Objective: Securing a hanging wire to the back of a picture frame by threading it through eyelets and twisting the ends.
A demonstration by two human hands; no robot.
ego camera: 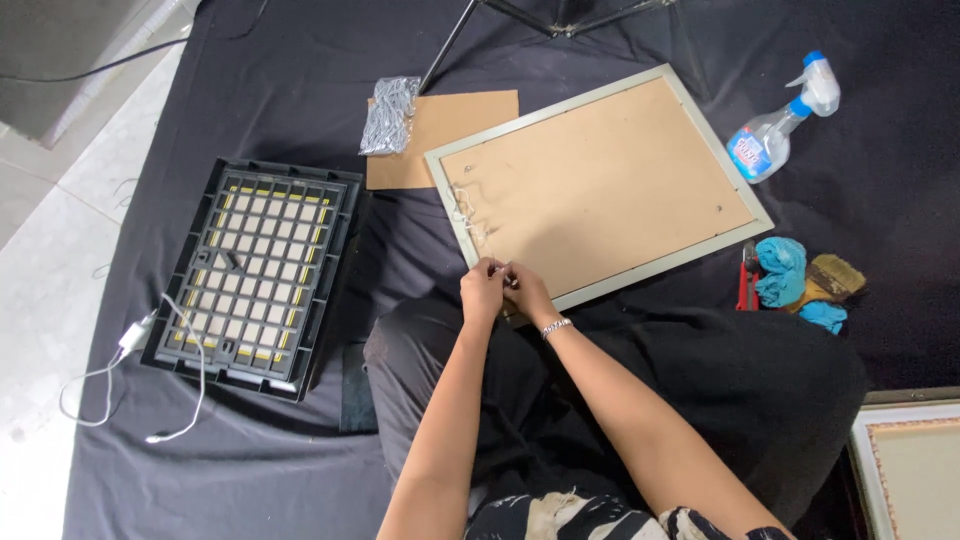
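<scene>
Left hand [482, 290]: I am pinching the string [470, 215] at centre frame.
Right hand [527, 292]: I am gripping it too.
Picture frame [600, 185]: lying face-down, touching both hands.

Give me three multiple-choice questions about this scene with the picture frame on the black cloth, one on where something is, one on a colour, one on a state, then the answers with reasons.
1. Where does the spray bottle lie?
A. right of the picture frame
B. on the black crate
C. in the person's lap

2. What colour is the rag beside the frame's lower right corner?
A. red
B. blue
C. white

3. How does the frame lie?
A. glass side up
B. standing on edge
C. back side up

Answers:
1 A, the bottle rests on the black cloth past the frame's right edge.
2 B, the crumpled rag is bright blue.
3 C, the brown backing board faces up, while the left hand and right hand meet, fingers pinched together, at its near edge.
</scene>
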